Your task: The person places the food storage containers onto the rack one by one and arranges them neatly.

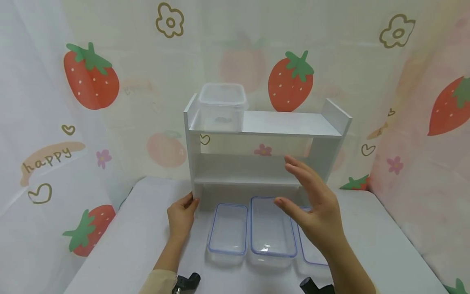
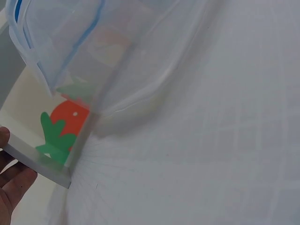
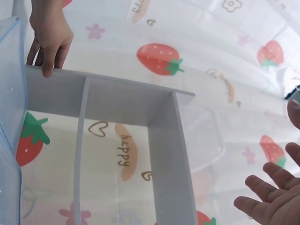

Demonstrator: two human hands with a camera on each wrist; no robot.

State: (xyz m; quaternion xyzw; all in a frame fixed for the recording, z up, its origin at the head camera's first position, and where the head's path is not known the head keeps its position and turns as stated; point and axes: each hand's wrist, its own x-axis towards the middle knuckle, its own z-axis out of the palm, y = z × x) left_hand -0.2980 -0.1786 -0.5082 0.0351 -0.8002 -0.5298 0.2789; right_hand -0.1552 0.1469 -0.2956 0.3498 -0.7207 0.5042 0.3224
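A white two-tier shelf [image 1: 235, 169] stands on the table. My left hand [image 1: 182, 214] grips the lower front edge of its left side panel; in the left wrist view, thumb and fingers lie on either side of the panel [image 2: 41, 165]. My right hand [image 1: 318, 210] is raised in front of the shelf's right half, fingers spread and holding nothing. A clear lidded plastic container [image 1: 222, 108] sits on the top board at the left. Before the shelf lie clear containers with blue rims: a small one [image 1: 228, 228], a larger one [image 1: 273, 230] and a third [image 1: 312, 250], partly hidden by my right hand.
The white-covered table [image 1: 382, 241] extends to both sides of the shelf. Behind hangs a curtain [image 1: 132, 98] printed with strawberries, hearts and flowers. Black wrist-camera mounts [image 1: 189, 281] show at the bottom edge.
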